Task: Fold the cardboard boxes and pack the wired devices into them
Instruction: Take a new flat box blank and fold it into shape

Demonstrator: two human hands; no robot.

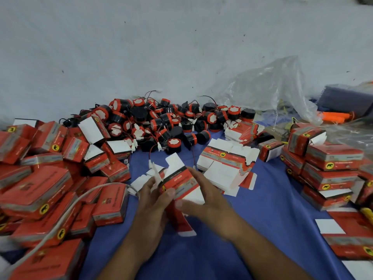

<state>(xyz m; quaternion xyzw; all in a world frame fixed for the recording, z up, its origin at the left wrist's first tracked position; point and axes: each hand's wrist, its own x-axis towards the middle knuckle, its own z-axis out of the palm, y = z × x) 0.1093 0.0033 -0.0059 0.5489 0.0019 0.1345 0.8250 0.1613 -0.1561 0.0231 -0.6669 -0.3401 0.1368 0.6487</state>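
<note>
A half-folded red carton (178,181) is gripped between the left hand (151,201) and right hand (205,199) above the blue bench (262,209), probably so its flaps can be tucked; wired devices (159,122) are heaped behind, within reach.

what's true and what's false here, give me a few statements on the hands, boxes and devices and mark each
The left hand and right hand both hold one partly folded box. True.
The devices lie heaped at the far edge of the blue cloth. True.
The flat boxes are stacked left of the hands. False: they lie right of them, farther back.
The plastic bag sits at the far left. False: it is at the far right.
</note>
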